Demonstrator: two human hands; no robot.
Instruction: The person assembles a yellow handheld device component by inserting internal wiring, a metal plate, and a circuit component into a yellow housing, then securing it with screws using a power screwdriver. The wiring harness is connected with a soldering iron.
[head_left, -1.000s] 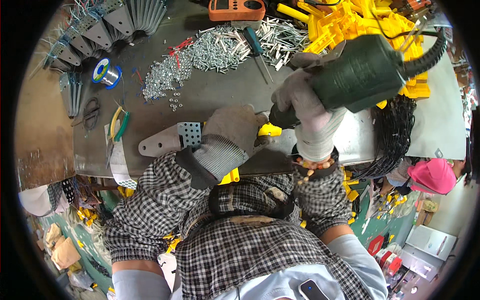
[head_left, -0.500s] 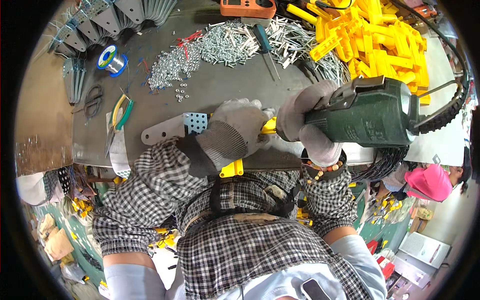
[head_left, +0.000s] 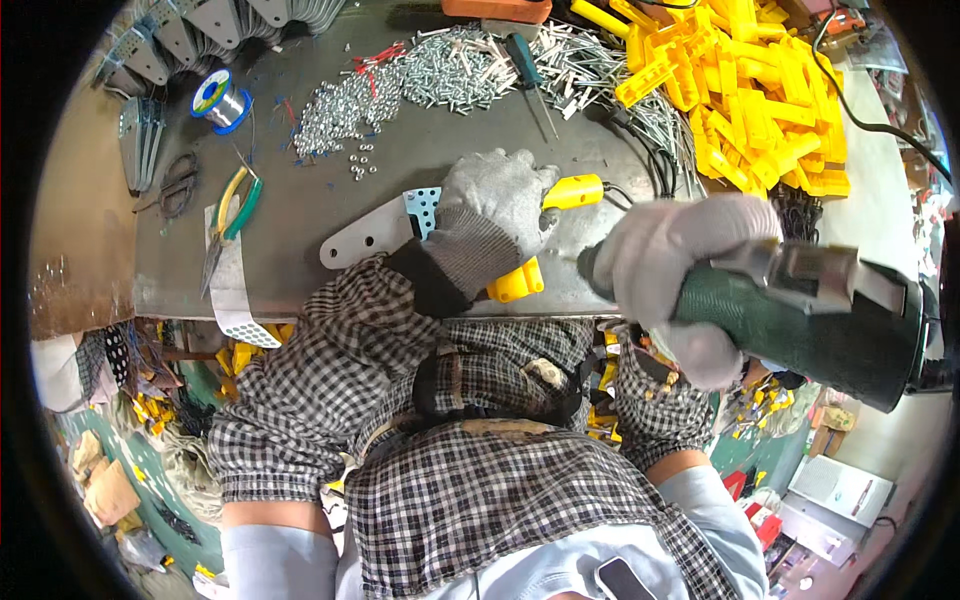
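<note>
My left hand (head_left: 495,205), in a grey glove with a dark cuff, is closed over a yellow plastic handle (head_left: 575,192) and presses near the table's front edge. Another yellow plastic end (head_left: 516,284) shows below that hand; whether it is one piece is hidden. A flat grey metal plate (head_left: 372,236) with a perforated end sticks out to the left from under the hand. My right hand (head_left: 690,275), gloved and blurred, grips a dark green electric screwdriver (head_left: 800,325) held above the table's right part. Its nose points left, apart from the yellow handle.
Nuts (head_left: 335,120), screws (head_left: 455,80) and a green-handled screwdriver (head_left: 525,70) lie at the back. Yellow plastic parts (head_left: 755,100) heap up at the back right. Pliers (head_left: 236,212), scissors (head_left: 178,188), a solder spool (head_left: 222,103) and stacked metal plates (head_left: 200,30) are at left.
My right hand has drawn the electric screwdriver right and toward me, away from the yellow handle. My left hand, with the handle and metal plate, has shifted slightly right and away from me.
</note>
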